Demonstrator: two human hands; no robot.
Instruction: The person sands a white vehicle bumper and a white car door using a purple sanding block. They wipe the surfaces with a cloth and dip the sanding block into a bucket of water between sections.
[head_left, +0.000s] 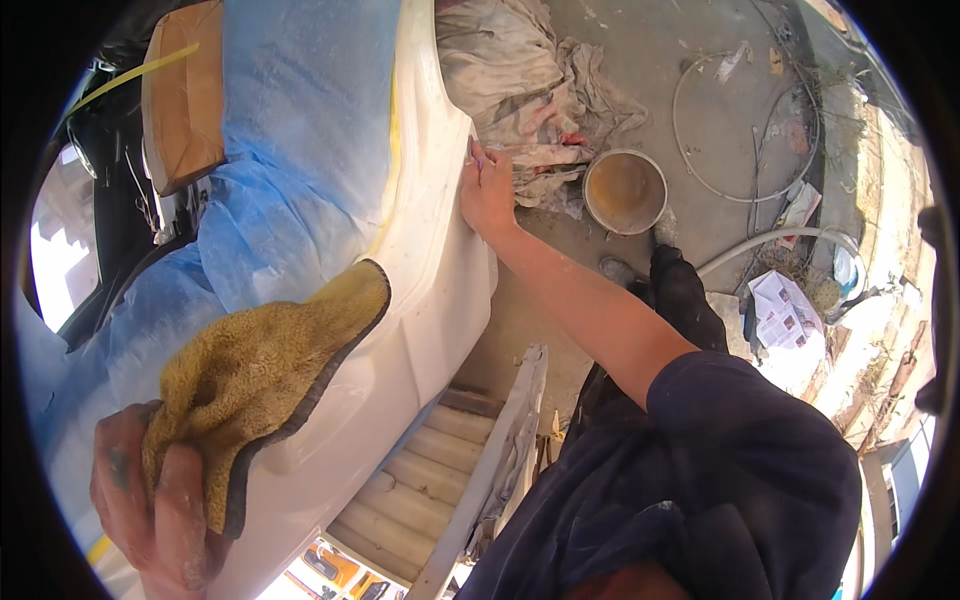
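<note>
A yellow fluffy towel [265, 375] with a dark edge is bunched in my left hand [150, 500], whose fingers are closed on it. The towel's far end lies over the white car body panel [420, 240]. Further along that panel, my right hand [488, 195] rests against its outer edge, fingers curled in. Something small and purplish shows by those fingertips, but what they hold is hidden. Blue masking film [300, 90] covers the area left of the panel, with yellow tape along the border.
A round bucket of brownish liquid [625, 192] stands on the floor beyond my right arm. Crumpled stained sheeting [540, 100] lies beside it. A coiled wire [690, 150], a pale hose [770, 236] and a printed paper [785, 310] are at the right. A grey metal bar [490, 470] leans close below the panel.
</note>
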